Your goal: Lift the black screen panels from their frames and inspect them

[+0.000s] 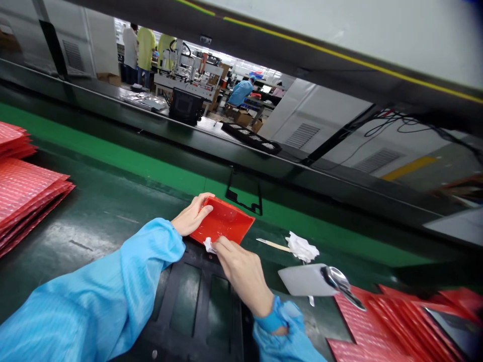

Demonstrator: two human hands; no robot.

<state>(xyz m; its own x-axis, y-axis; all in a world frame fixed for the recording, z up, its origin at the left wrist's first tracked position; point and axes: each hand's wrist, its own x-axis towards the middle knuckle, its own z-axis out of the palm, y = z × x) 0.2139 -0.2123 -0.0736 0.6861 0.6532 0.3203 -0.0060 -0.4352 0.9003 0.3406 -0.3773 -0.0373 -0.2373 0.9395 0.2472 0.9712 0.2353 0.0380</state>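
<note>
My left hand (pixel 190 216) grips the left edge of a red rectangular panel (pixel 226 223) and holds it tilted above a black frame tray (pixel 196 301). My right hand (pixel 241 271) pinches a small white wipe (pixel 209 245) against the panel's near edge. Both arms wear light blue sleeves. Just right of the panel lie a thin wooden stick (pixel 273 245) and a crumpled white cloth (pixel 302 248).
Stacks of red bubble bags lie at the left (pixel 26 196) and at the lower right (pixel 396 322). A grey plate (pixel 302 280) with a shiny metal tool (pixel 341 284) lies to the right. A black bracket (pixel 245 198) sits on the green belt. Other people work far behind.
</note>
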